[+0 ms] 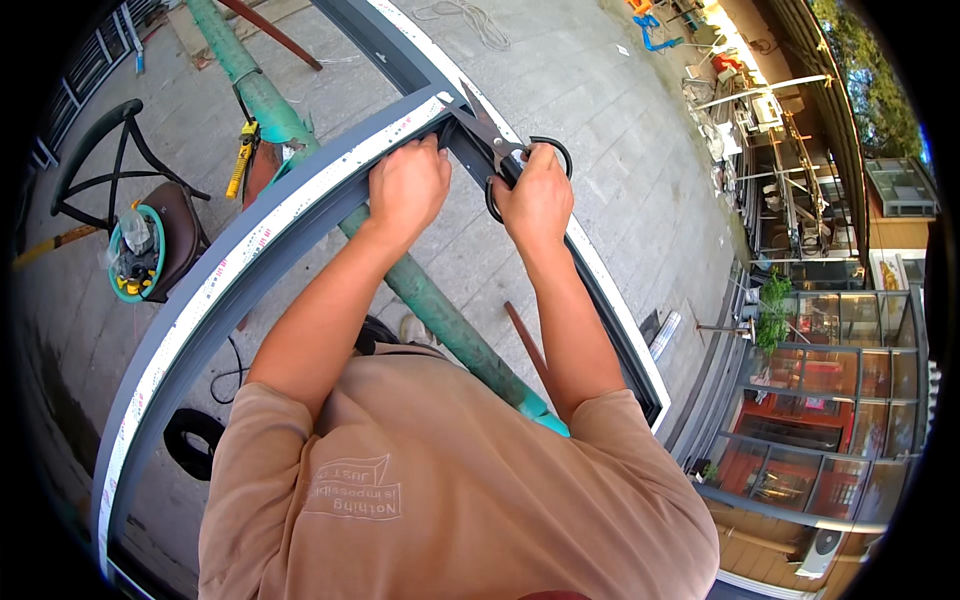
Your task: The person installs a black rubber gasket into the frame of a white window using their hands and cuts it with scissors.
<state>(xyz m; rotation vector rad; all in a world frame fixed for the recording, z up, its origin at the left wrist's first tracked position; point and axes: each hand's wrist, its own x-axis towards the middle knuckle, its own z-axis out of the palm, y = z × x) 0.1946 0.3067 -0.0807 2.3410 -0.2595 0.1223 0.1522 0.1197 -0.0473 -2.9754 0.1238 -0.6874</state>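
Note:
A grey metal window frame [285,195], with white protective film along its bars, lies in front of me on a green pole. My right hand [538,198] grips black-handled scissors [500,147] by their loops, the blades spread and pointing at a corner of the frame. Just left of that corner, my left hand [410,185] is closed against the inner side of the bar, beside a dark groove. Its fingertips are tucked into the frame, so what they pinch is hidden. The scissor blades are close to the corner, to the right of the left hand.
A brown chair [180,215] at left carries a teal basket [118,262] of small items. A yellow-handled tool [241,160] hangs by the green pole [440,310]. A black coil [193,443] lies on the paving. Clutter lines the right wall, near a potted plant [775,305].

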